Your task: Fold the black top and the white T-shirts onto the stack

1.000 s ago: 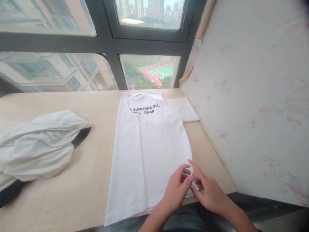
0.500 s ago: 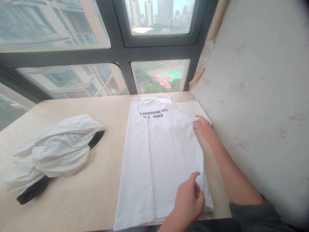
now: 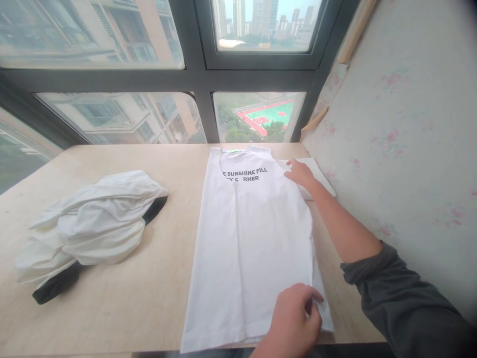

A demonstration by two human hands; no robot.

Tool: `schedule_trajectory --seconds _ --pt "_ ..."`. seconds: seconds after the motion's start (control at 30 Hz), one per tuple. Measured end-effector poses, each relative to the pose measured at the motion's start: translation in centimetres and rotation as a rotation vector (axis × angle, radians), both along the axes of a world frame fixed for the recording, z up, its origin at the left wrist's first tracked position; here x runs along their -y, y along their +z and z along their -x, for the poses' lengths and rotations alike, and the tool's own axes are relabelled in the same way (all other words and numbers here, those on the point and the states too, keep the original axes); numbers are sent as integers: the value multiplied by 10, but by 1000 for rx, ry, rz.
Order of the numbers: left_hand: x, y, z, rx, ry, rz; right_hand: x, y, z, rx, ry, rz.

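White shirt is lying flat on the surface, its lettered neck end pointing toward the window frame. Along its right side, the left hand is curling loosely near the hem, thumb and forefinger apart, while the right hand is bending half-open fingers at the upper edge, beside a flat white piece; whether either is gripping fabric, I cannot tell. Farther left, a crumpled, black-trimmed white cloth is sitting apart.

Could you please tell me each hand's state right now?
Left hand: curled near the lower end of the printed shirt; grip on it cannot be told.
Right hand: partly curled near its shoulder; grip cannot be told.
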State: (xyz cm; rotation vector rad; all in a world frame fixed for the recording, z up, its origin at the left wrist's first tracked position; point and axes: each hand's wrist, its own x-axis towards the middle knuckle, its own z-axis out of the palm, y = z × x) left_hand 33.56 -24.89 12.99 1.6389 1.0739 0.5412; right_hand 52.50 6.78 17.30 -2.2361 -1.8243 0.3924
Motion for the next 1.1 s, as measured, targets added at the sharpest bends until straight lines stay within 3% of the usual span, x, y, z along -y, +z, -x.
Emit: schedule_trajectory --seconds 0.1,0.17,0.27,0.37,0.5,0.63,0.8,0.93,1.1 --pt "10 8 22 -8 32 -91 -4 15 47 82 130 -41" --pt "19 7 43 -66 68 -167 -5 15 88 133 226 -38" --pt "35 -7 76 -213 149 -235 -5 -3 142 142 298 19" --pt "48 -24 99 -369 205 -244 -7 -26 166 132 332 79" --pt "54 -31 105 -442 182 -256 -10 -40 153 112 344 108" --pt "49 -22 100 -425 158 -221 -16 -40 131 89 432 118" --pt "41 -10 103 -394 147 -106 -20 -40 129 99 581 105" --pt "42 -4 103 -350 172 -45 -21 -32 129 145 652 83" --pt "50 -2 107 -260 252 -38 -15 -14 129 185 623 -23"
